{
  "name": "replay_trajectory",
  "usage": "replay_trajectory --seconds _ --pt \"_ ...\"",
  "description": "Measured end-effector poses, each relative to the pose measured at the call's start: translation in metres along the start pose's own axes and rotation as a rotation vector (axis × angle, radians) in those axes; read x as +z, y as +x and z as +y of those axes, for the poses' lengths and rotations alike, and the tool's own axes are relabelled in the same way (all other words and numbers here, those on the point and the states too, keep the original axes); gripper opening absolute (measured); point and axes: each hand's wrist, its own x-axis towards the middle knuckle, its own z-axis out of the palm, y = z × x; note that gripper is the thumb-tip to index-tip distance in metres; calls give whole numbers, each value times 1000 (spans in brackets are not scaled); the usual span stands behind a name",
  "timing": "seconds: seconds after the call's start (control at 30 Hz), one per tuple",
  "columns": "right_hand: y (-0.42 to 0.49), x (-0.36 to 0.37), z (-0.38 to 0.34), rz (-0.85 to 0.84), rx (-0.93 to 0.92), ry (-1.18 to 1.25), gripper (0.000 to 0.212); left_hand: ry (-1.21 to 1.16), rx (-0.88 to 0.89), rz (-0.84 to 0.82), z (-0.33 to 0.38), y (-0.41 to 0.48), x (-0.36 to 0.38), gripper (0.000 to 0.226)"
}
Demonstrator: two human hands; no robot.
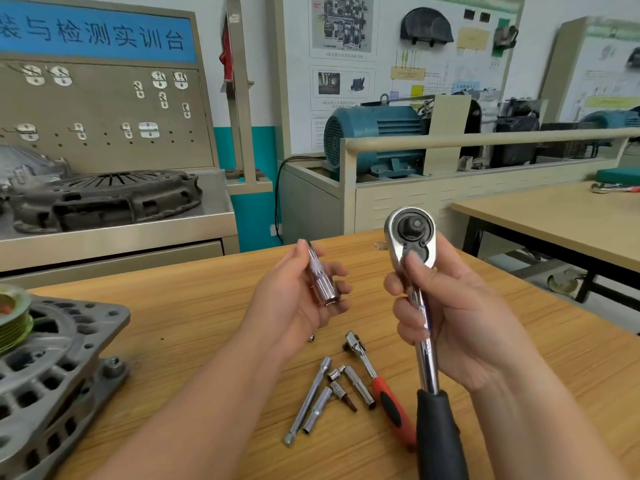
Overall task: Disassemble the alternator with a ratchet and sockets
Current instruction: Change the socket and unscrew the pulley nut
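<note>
Wooden workbench [207,306] in a training workshop is under me, and both my hands are lifted above it. My left hand [294,299] is half closed: the fingers and thumb curl around a long deep socket [322,278] that lies across the palm, its wide end toward me. My right hand [450,306] wraps the chrome shank of the big ratchet [412,233], just above the black grip, and my thumb rests on the small lever on the head; I see no socket fitted on it. I judge both pieces are hard polished steel, stiff and a little slippery, so the ratchet is better held by the rubber grip when force is needed. Below my hands, on the wood, lie a small ratchet [381,386] with a red handle, an extension bar [308,400] and a few loose sockets [358,384]. The alternator [52,368] sits at the left edge of the bench, well apart from my hands, with its grooved pulley [14,323] on top. It looks like heavy cast metal with many openings — I would take it by the thick housing rim, not by the pulley.
</note>
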Motion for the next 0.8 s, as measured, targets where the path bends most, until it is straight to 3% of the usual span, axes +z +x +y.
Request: replay_trajectory --seconds 0.07,0.23,0.33,0.43,0.57,0.67,0.8 --pt "-2 1 -2 9 25 25 24 -103 -48 9 4 -1 1 30" --pt "1 9 1 111 145 228 43 -332 -119 53 9 -2 4 28" --pt "4 16 6 179 231 351 37 -449 -124 59 11 -4 7 25" --pt "4 18 8 124 289 417 22 -480 -87 62 14 -5 7 21" --pt "4 21 15 37 339 459 21 -446 -33 29 19 -8 8 20" --pt "4 25 20 91 335 429 36 -450 -9 -2 20 -11 10 28" --pt "4 29 23 89 316 482 35 -447 -13 4 18 -13 10 26"
